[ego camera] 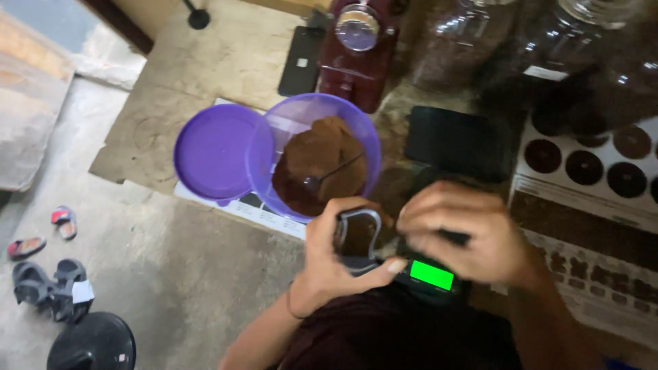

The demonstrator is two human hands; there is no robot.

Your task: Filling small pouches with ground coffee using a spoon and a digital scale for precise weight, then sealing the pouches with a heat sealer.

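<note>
Setting: we are looking down on a worn tan tabletop (226,62) above a grey concrete floor (171,274), with sandals (48,284) lying at the lower left
Left hand: our left hand (336,257) is closing around a small silvery pouch (358,236) with its mouth open, thumb stretching toward the scale
Right hand: our right hand (459,236) is hovering over a small black digital scale with a lit green display (432,275), fingers curled; we cannot tell whether it is gripping anything
Pouch: it is sitting just in front of the bowl, beside the scale
Bowl: a translucent purple plastic bowl (370,137) is holding brown powder (322,161) and a dark metal spoon (329,177)
Lid: a round purple plastic lid (212,151) is lying touching the bowl's left side
Behind: a dark red grinder (356,48) is standing beyond the bowl
Right edge: a white tray of dark round discs (589,164) is resting there
</note>
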